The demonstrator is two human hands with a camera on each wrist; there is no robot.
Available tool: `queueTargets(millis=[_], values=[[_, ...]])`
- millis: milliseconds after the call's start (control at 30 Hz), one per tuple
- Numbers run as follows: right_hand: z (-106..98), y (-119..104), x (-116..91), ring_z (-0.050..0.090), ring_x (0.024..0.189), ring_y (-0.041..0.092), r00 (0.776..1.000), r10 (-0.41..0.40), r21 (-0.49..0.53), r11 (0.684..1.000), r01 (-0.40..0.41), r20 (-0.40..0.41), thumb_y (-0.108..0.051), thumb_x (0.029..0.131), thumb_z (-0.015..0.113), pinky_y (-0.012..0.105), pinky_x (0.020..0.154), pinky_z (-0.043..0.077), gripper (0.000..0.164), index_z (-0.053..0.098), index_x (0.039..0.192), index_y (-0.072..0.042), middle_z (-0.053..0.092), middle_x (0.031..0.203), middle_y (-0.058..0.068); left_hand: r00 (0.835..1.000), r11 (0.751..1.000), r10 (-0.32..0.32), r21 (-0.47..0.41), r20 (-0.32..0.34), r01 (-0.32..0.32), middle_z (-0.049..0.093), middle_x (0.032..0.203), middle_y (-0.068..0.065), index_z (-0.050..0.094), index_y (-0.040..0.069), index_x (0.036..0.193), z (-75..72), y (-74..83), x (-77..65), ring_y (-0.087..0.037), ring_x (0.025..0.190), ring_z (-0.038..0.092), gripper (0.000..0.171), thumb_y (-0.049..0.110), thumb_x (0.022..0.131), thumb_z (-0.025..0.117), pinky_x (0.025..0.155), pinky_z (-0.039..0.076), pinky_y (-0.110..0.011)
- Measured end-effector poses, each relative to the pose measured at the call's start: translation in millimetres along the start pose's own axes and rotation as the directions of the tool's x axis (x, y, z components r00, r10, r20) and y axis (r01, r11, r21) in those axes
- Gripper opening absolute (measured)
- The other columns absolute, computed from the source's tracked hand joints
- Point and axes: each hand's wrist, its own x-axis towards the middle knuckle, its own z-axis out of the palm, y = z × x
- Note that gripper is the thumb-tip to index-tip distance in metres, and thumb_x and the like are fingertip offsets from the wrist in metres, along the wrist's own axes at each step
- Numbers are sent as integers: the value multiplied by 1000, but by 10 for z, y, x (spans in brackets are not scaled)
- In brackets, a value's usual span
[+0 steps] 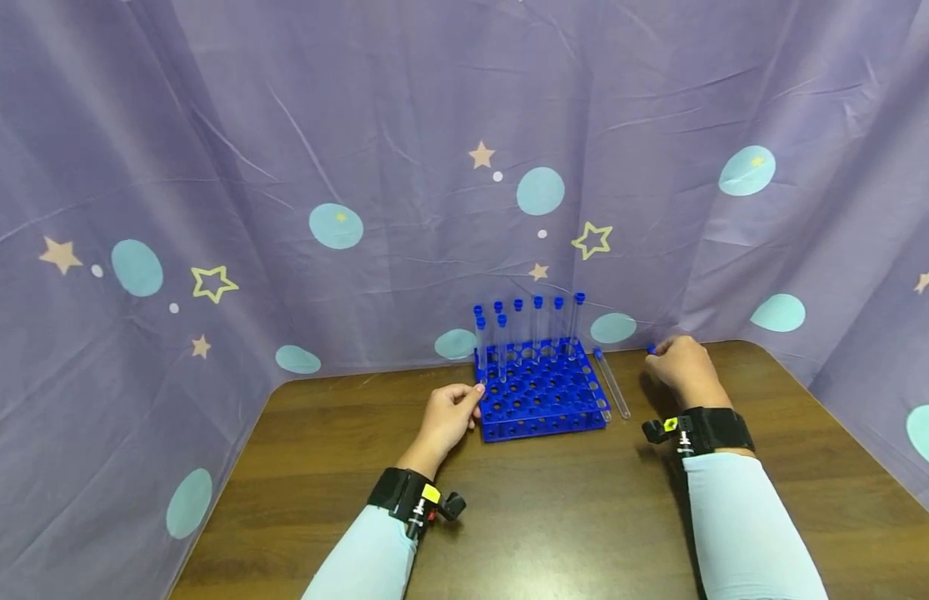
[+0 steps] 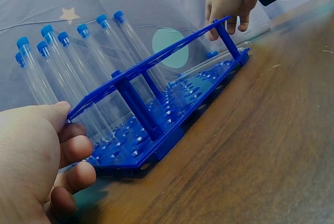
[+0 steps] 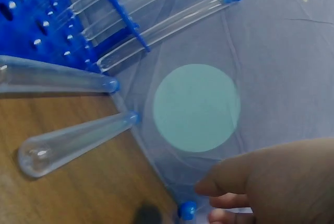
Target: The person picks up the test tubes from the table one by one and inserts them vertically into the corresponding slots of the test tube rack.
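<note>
A blue test tube rack (image 1: pixel 539 404) stands on the table, with several clear, blue-capped test tubes (image 1: pixel 537 329) upright along its back and left. At the rack's left edge, my left hand (image 1: pixel 447 417) pinches its top plate; the thumb lies on top, fingers curled below. To the rack's right lies a capped test tube (image 1: pixel 612 383); the right wrist view shows another lying tube (image 3: pixel 57 75) close against the rack. My right hand (image 1: pixel 685 367) is farther right, beside a blue cap (image 3: pixel 187 210). Thumb and fingers look apart there; the tube below that cap is mostly hidden.
A purple curtain (image 1: pixel 404 275) with stars and ovals hangs right behind the table's back edge. The brown wooden table (image 1: pixel 554 508) extends in front of the rack. Each wrist wears a black strap (image 1: pixel 722 429) with a small camera.
</note>
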Motion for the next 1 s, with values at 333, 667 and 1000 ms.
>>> queueTargets(millis=[333,667,1000], values=[[-37,105,-15,58,82,35,1000,1,-69,998,-1,0,-20,92,72,53,79,56,40,52,57,-20,59,75,6,1000,1000,-7,7,1,7,70,70,2,83,4,95,6,-6,-19,-12,54,59,38,36,113,73,54,50,-25],[46,363,226,67,117,65,996,84,-145,986,-79,27,-24,91,70,67,101,62,29,76,81,2,75,114,38,1000,1000,-3,-10,1,3,69,69,4,83,3,95,12,4,-12,-12,54,59,37,34,113,74,54,50,-24],[-41,132,-30,72,105,55,992,108,-102,990,-101,70,-20,92,77,68,102,61,36,75,98,16,72,115,43,1000,1000,-18,0,-5,18,69,69,5,84,4,95,8,9,-15,-11,53,59,36,34,112,74,53,48,-23]])
